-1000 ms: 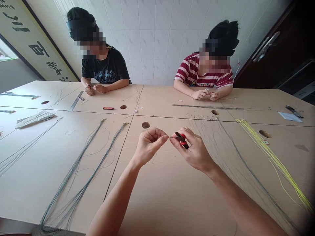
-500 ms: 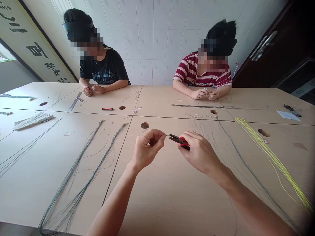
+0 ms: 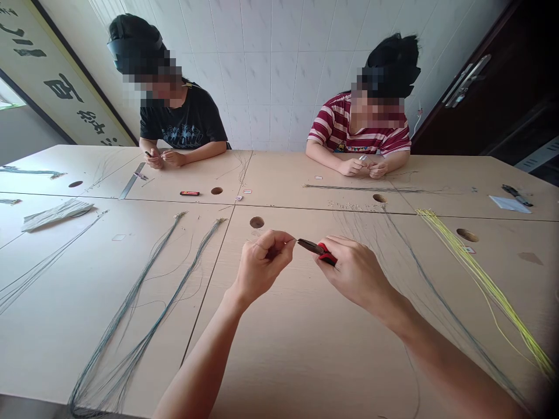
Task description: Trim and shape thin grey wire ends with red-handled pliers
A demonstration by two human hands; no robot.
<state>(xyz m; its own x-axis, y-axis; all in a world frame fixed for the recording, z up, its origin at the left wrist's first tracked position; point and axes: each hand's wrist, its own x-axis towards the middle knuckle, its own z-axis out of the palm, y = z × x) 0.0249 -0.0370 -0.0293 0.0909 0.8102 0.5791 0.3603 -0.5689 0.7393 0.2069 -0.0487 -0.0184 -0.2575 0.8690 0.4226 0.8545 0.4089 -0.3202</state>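
My left hand (image 3: 262,265) is closed in a pinch on something small and thin, perhaps a wire end, too fine to name. My right hand (image 3: 356,270) grips small pliers (image 3: 315,249) with red handles, and their dark jaws point left and meet my left fingertips. Both hands hover just above the wooden table (image 3: 305,349), near a round hole (image 3: 257,222).
Grey-green wire bundles (image 3: 144,302) lie to the left, a yellow wire bundle (image 3: 484,285) and thin dark wires (image 3: 437,302) to the right. Two people sit across the table, each handling small parts. A red-black tool (image 3: 189,193), a metal ruler (image 3: 132,181) and paper (image 3: 56,212) lie farther off.
My right hand turned the pliers from tucked in the palm to pointing left at my left fingertips. My left hand's pinch stayed in place.
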